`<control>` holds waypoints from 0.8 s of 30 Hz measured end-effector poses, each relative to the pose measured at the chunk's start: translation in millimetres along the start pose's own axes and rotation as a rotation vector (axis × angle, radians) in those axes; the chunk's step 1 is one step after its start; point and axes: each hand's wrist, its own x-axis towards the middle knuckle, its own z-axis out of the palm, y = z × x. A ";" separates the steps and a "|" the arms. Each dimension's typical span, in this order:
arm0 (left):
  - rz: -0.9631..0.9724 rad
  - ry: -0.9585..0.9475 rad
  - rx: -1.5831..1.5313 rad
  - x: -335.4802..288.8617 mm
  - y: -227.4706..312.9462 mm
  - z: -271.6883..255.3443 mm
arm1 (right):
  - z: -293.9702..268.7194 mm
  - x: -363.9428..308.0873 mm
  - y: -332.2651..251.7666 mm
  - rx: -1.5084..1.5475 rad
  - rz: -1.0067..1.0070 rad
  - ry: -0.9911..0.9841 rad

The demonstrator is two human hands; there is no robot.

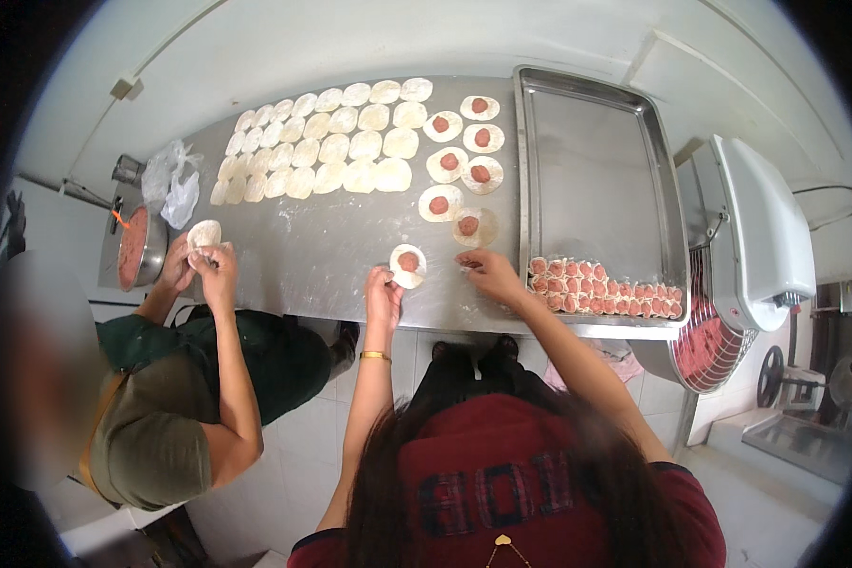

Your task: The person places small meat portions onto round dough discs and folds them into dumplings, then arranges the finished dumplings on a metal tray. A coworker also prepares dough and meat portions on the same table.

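Note:
My left hand (382, 295), gold bracelet at its wrist, holds up a round dough wrapper (399, 276) by its lower edge. A lump of pink meat filling (408, 261) sits on that wrapper. My right hand (492, 276) is just above the steel table (322, 251), left of the tray, with thumb and fingers pinched together; whatever they grip is too small to make out. Just beyond those fingertips lies a wrapper topped with filling (469, 225). Several more filled wrappers (439, 204) lie flat in two loose columns behind it.
Rows of plain wrappers (336, 149) cover the table's back left. A deep metal tray (596, 170) at right holds small filled dumplings (592, 287) along its near edge. Beyond it stands a mixer (762, 227). At left, a co-worker's hands (216, 275) hold a wrapper near a filling bowl (151, 251).

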 end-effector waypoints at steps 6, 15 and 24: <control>-0.145 -0.212 -0.265 -34.1 -5.8 10.5 | 41.4 -6.6 10.5 0.746 0.421 0.014; -0.056 -0.090 0.429 -54.2 -8.3 33.9 | 38.9 -21.4 12.2 0.640 0.437 0.129; -0.139 -0.210 0.352 -58.1 -3.4 36.6 | 31.6 -35.4 7.6 0.646 0.325 0.098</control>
